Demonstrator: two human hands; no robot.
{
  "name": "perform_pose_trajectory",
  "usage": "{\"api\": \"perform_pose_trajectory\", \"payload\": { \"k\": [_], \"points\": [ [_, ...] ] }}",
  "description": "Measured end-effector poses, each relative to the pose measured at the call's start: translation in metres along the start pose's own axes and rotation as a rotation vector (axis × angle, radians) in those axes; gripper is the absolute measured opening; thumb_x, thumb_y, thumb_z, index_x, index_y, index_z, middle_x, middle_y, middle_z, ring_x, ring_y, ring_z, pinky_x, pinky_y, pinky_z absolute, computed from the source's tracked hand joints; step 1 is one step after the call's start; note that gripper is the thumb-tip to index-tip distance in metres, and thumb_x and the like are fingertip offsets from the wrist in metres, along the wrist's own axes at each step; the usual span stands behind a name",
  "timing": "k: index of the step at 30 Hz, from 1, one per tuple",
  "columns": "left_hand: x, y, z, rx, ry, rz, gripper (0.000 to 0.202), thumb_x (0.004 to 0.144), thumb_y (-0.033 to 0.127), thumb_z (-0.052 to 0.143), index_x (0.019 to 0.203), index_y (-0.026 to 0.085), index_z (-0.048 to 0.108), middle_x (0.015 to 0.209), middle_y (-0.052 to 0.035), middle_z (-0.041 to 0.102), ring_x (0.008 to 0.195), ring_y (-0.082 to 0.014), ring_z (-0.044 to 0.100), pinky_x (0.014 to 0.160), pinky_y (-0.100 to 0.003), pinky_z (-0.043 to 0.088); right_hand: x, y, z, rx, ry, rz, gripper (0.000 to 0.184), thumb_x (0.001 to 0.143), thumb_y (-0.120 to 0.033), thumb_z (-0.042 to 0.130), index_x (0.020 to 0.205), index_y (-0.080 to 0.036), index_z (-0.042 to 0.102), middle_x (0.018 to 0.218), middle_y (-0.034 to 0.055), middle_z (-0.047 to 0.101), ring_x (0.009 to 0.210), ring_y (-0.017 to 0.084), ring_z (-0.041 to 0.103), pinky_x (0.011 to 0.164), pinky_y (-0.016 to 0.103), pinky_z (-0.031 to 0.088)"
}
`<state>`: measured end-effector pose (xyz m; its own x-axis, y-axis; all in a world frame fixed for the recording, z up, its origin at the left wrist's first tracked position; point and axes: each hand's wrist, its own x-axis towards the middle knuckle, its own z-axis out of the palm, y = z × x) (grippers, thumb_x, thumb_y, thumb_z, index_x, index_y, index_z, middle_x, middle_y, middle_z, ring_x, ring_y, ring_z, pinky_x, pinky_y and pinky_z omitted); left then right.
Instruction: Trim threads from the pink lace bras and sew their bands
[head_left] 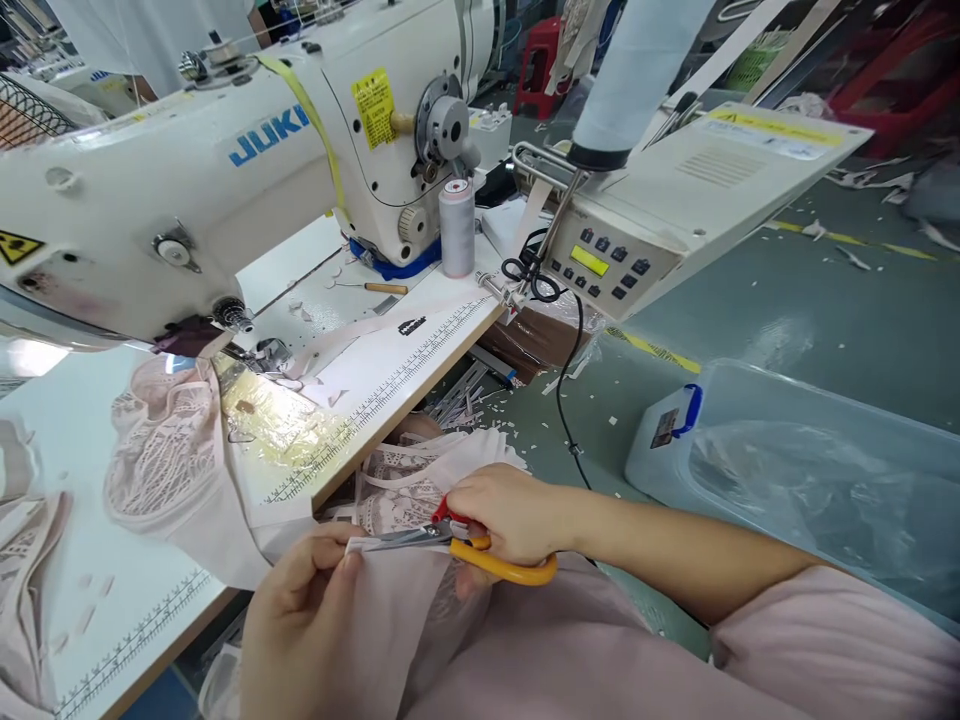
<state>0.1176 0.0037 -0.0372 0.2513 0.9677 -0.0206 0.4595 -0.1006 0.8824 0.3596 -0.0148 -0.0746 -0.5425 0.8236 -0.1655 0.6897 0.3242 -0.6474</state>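
Note:
My right hand (pixel 499 515) grips a pair of scissors (pixel 510 565) with red and orange handles. Their blades point left and lie along the top edge of a pale pink fabric piece (pixel 390 600). At that edge's left end, my left hand (pixel 307 610) pinches the fabric between thumb and fingers, close to the blade tips. Pale pink lace fabric (pixel 405 485) hangs just behind the scissors, below the table edge. Another pink lace garment piece (pixel 172 440) rests on the table beside the sewing machine's needle area, its plain band reaching toward my left hand.
A white sewing machine (pixel 277 150) stands on the white table (pixel 97 410), whose edge carries ruler marks. A grey thread cone (pixel 457 230) is beside it. The control box (pixel 615 250) juts out rightward. A clear plastic bin (pixel 667 450) sits on the floor amid fabric scraps.

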Motion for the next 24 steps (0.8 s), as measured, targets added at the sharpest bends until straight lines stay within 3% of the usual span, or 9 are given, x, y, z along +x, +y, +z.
{"api": "perform_pose_trajectory", "payload": {
  "k": [10, 24],
  "points": [
    [0.006, 0.006, 0.005, -0.025, 0.041, 0.035, 0.017, 0.077, 0.027, 0.062, 0.062, 0.021, 0.057, 0.082, -0.0026, 0.066, 0.075, -0.0142, 0.061, 0.061, -0.019, 0.047, -0.004, -0.001, 0.005, -0.070, -0.005, 0.013, 0.026, 0.077, -0.040, 0.058, 0.067, -0.017, 0.053, 0.071, 0.0046, 0.063, 0.061, 0.015, 0.053, 0.054, 0.026, 0.030],
    [0.007, 0.012, 0.007, -0.025, 0.010, 0.065, 0.016, 0.076, 0.022, 0.062, 0.061, 0.020, 0.058, 0.081, -0.0038, 0.068, 0.074, -0.0158, 0.062, 0.061, -0.022, 0.050, -0.003, -0.014, -0.006, -0.080, 0.018, 0.058, 0.050, 0.074, -0.066, 0.052, 0.074, -0.016, 0.057, 0.078, 0.0080, 0.066, 0.070, 0.023, 0.061, 0.059, 0.030, 0.039]
  ]
}}
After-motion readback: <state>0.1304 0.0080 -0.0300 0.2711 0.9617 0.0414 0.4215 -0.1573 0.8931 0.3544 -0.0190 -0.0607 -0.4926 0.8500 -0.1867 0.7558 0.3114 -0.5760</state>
